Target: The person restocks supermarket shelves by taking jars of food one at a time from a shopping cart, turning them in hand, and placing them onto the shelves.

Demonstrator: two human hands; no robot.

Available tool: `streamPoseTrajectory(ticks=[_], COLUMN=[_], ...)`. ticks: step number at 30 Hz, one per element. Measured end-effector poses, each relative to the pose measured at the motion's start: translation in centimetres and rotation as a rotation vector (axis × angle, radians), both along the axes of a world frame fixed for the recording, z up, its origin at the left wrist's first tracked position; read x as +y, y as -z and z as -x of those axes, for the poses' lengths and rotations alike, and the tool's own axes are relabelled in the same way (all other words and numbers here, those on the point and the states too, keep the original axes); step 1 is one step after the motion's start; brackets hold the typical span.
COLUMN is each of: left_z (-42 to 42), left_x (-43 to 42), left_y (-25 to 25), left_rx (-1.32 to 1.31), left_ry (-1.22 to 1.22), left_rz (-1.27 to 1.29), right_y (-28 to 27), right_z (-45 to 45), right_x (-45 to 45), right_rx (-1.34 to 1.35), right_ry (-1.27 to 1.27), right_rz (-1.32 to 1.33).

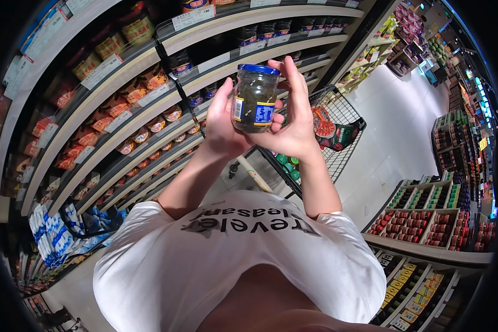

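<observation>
A glass jar [254, 97] with a blue lid and dark contents is held upright in front of my chest, between both hands. Its blue-and-yellow label, with a barcode at the left, faces me. My left hand [224, 126] cups the jar from the left and below, thumb pointing up along its side. On the other side, my right hand [294, 110] grips it, with some fingers curled behind the glass and others raised near the lid. The fingers behind the jar are partly hidden.
Curved-looking store shelves [205, 63] with jars and price tags fill the left and front. A wire shopping cart [348, 146] with red and dark packages stands just beyond my right arm. Racks of bottles and jars [418, 224] line the right, across a pale floor [395, 130].
</observation>
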State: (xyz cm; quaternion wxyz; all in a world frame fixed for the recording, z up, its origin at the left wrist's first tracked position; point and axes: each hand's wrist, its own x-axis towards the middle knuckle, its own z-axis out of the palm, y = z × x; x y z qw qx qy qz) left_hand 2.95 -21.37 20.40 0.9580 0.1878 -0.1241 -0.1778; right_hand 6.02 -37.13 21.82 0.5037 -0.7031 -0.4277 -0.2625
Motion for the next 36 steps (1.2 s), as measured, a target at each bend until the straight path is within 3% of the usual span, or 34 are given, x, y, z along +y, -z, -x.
streamPoseTrajectory(ticks=[3,7,12,14,17,19,22,27,31,33,36], left_z=[0.7,0.9,0.4,0.6,1.1,0.7,0.7,0.5,0.5,0.0,-0.7], left_x=[-0.2,-0.2,-0.2,-0.1,-0.3,0.7,1.0,1.0,1.7,2.5,3.6], left_y=[-1.1,-1.7,-0.2,-0.5,-1.5,-0.5,-0.3,0.0,-0.3,1.0,2.1], left_rx=[0.060,0.070,0.088,0.080,0.151,0.094,0.153,0.188,0.202,0.131,0.127], left_ry=[-0.136,-0.159,-0.251,-0.235,-0.274,-0.160,-0.190,-0.215,-0.181,-0.133,-0.096], left_rz=[-0.178,-0.209,-0.358,-0.254,-0.140,-0.152,-0.152,-0.148,-0.174,-0.185,-0.168], right_y=[0.2,0.5,-0.4,-1.1,-1.4,-2.0,-2.2,-1.8,-2.1,-2.2,-1.2], right_z=[-0.3,-0.7,-0.6,-0.3,0.3,0.4,0.0,-1.1,-1.0,-0.8,-2.2], right_x=[-0.2,-0.2,-0.1,0.3,1.1,1.1,0.7,0.8,1.6,2.3,3.3], right_rx=[0.080,0.145,0.003,-0.204,-0.243,-0.218,0.030,0.117,0.442,0.768,0.817], right_ry=[-0.047,-0.089,0.014,0.162,0.179,0.169,-0.072,-0.129,-0.210,-0.372,-0.367], right_rz=[-0.046,-0.109,-0.026,0.131,0.218,0.240,0.056,-0.011,0.047,-0.058,-0.153])
